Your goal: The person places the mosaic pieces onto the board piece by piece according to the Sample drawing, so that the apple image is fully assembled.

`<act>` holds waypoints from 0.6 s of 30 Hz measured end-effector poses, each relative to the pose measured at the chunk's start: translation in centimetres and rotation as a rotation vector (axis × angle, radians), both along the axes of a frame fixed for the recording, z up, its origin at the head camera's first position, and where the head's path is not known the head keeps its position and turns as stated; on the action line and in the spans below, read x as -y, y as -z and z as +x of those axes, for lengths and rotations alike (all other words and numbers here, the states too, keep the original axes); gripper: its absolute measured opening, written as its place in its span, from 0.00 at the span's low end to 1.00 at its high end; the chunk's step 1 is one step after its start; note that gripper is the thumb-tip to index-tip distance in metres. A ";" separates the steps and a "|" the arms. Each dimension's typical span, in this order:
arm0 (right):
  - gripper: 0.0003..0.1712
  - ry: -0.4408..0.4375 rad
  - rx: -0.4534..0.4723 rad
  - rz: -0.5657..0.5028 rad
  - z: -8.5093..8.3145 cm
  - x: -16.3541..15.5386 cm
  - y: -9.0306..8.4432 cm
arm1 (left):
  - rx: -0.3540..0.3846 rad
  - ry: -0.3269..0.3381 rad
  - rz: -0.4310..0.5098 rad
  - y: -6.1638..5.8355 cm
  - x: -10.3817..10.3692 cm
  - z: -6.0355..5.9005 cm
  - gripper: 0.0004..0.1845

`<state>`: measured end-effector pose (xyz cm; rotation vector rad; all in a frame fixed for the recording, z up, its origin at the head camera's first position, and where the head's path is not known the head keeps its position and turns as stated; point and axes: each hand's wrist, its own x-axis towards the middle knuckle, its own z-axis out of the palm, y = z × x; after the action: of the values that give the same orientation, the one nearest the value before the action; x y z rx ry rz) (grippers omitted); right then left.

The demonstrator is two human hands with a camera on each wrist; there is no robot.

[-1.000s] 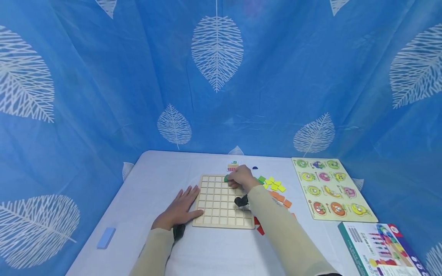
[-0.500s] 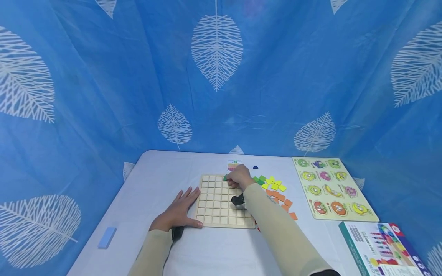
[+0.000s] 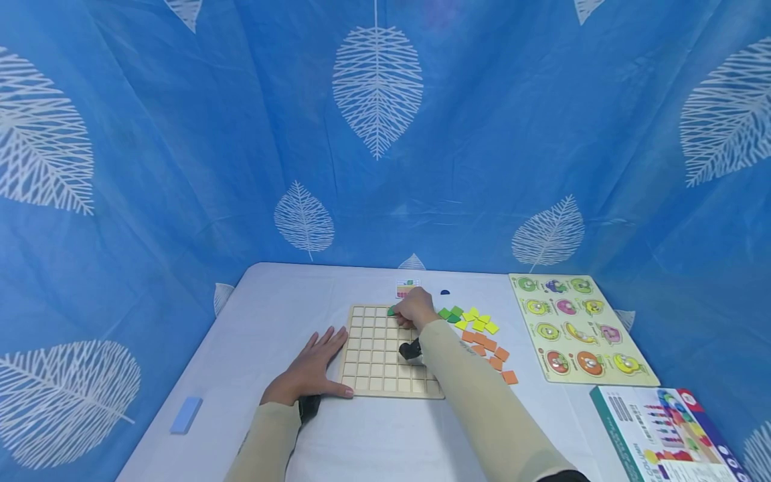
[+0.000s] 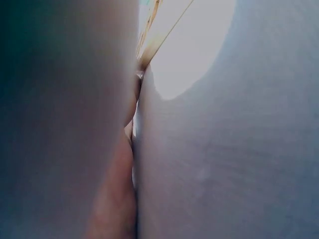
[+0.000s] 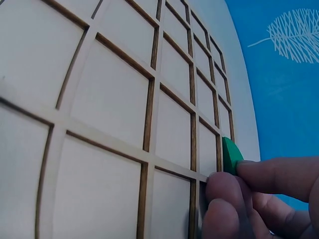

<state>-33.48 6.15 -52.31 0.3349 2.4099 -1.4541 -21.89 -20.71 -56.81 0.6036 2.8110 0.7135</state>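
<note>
A wooden grid board (image 3: 377,383) with square cells lies in the middle of the white table. At its far edge my right hand (image 3: 415,306) pinches a small green piece with a curved side (image 5: 231,155) between fingers and thumb, right at a far-row cell in the right wrist view. My left hand (image 3: 314,367) lies flat with fingers spread against the board's left edge, the thumb at its near left corner. Just beyond the right hand is a small picture card (image 3: 406,288), partly hidden by it. The left wrist view is mostly blurred by hand and cloth.
Right of the board lie loose green pieces (image 3: 450,314), yellow pieces (image 3: 478,323) and orange pieces (image 3: 489,345). A dark blue piece (image 3: 445,292) sits farther back. A fruit puzzle board (image 3: 538,353) and a printed box (image 3: 668,435) occupy the right; a light blue block (image 3: 186,415) lies left.
My right hand has shifted slightly left along the board's far edge with the green piece, and its forearm now covers the red pieces. The left hand stays nearly still.
</note>
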 end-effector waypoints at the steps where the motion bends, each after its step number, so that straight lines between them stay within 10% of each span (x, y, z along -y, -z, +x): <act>1: 0.07 0.001 -0.001 -0.002 0.0 0.0 0.0 | 0.001 -0.002 -0.001 0.0 0.0 0.0 0.75; 18: 0.08 -0.009 -0.017 0.020 0.3 -0.6 0.3 | -0.015 -0.022 -0.018 0.4 -0.1 0.1 0.75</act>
<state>-33.17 6.71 -52.58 0.3168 2.4372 -1.4359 -21.77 -20.63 -57.22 0.5778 2.8391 0.6897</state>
